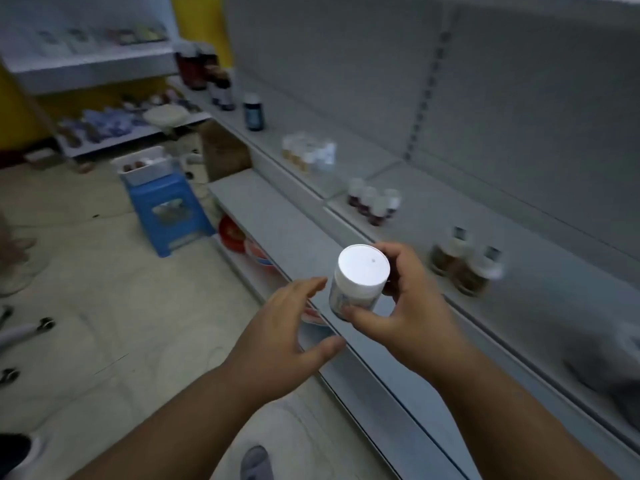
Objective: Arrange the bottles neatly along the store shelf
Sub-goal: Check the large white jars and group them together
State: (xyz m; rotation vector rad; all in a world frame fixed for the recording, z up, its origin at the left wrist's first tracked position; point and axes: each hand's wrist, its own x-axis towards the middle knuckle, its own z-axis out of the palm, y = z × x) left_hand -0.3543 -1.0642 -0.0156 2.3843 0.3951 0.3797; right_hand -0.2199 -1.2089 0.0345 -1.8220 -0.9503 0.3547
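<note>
My right hand (pixel 408 306) grips a white jar with a white lid (pixel 360 278) above the lower grey shelf (pixel 287 230). My left hand (pixel 284 327) hovers just left of the jar, fingers spread and holding nothing. On the upper shelf (pixel 554 306) stand groups of bottles: two brown jars with white caps (pixel 464 265), several small dark bottles with white caps (pixel 374 202), a cluster of small pale bottles (pixel 308 152), a dark blue bottle (pixel 254 112) and tall dark bottles (pixel 204 74) at the far end.
A blue plastic stool (pixel 169 213) carrying a white tray (pixel 145 168) stands on the floor to the left. A cardboard box (pixel 225 150) sits by the shelf end. Red bowls (pixel 232 233) lie under the lower shelf. Other stocked shelves (pixel 104 71) line the far wall.
</note>
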